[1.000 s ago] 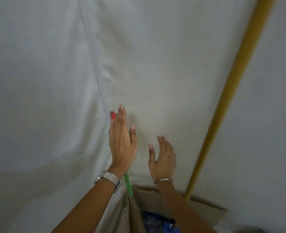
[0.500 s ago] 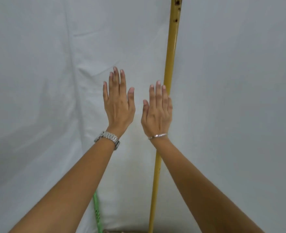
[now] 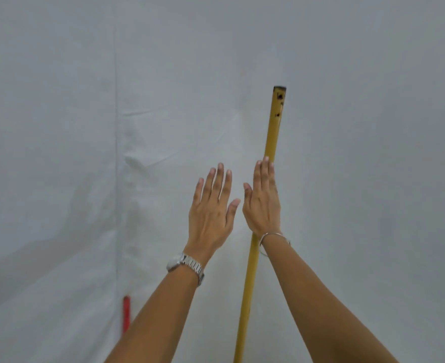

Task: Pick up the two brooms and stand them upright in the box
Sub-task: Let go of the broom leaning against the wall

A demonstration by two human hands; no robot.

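Behind right hand (image 3: 263,205): yellow broomstick (image 3: 273,132).

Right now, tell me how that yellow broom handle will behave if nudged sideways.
The yellow broom handle looks stiff and straight, so it probably won't bend. It is tall, thin and near-upright with both hands open, so it may tip. It looks smooth, possibly slippery.

Pale grey-white fabric backdrop (image 3: 347,127) filling the view, 1 vertical seam at left, soft creases, even light
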